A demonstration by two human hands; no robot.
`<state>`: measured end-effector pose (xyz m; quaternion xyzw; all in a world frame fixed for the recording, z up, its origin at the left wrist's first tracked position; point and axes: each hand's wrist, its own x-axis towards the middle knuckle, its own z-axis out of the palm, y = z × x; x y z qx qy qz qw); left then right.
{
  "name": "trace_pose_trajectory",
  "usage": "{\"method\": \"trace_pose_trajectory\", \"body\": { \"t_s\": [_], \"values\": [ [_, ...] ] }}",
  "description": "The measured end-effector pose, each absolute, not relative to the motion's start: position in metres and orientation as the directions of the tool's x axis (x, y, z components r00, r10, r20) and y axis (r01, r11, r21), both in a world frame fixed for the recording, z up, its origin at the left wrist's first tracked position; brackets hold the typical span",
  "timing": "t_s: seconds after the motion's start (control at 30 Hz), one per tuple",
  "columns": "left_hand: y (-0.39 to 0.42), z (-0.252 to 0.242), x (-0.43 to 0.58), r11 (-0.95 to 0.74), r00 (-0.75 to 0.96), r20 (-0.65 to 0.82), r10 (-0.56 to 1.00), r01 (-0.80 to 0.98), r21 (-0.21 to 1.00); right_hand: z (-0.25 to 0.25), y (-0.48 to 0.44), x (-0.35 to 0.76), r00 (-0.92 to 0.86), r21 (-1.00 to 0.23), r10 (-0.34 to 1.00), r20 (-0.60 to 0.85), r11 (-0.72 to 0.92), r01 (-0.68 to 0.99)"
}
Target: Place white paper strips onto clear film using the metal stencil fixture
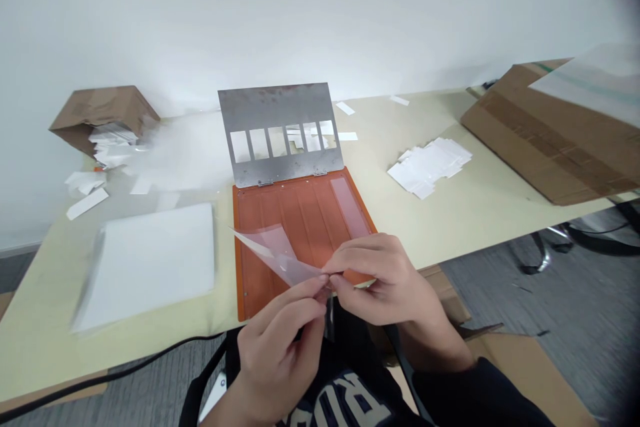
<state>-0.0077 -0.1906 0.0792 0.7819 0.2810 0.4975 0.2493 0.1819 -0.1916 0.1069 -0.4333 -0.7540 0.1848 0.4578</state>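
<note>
My left hand and my right hand meet at the near edge of an orange board, fingertips pinched together. Between them they grip the end of a thin clear plastic bag, whose far end slants up to the left over the board. Hinged to the board's back edge, a grey metal plate with a row of rectangular cutouts stands raised. A pale translucent strip lies along the board's right side. What sits exactly between my fingertips is too small to make out.
A stack of clear plastic sheets lies left of the board. Behind it, an open cardboard box spills white slips. White paper pieces form a pile on the right, near a large cardboard box. A black cable crosses the table's front edge.
</note>
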Motion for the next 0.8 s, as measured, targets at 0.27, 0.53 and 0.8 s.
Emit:
{"method": "trace_pose_trajectory", "body": {
  "t_s": [0.27,0.53,0.8],
  "values": [
    [-0.191,0.079,-0.006,-0.706,0.342,0.634,0.694,0.146,0.693,0.107,-0.188,0.179,-0.15,-0.773,0.857,0.493,0.511,0.377],
    [-0.194,0.075,-0.002,-0.382,0.336,0.337,0.88,0.078,0.921,0.1,-0.185,0.169,-0.044,-0.862,0.899,0.435,0.43,0.269],
    [-0.195,0.085,-0.002,-0.221,0.333,0.152,0.93,0.181,0.958,0.093,-0.18,0.169,0.06,-0.952,0.975,0.214,0.194,0.238]
  ]
}}
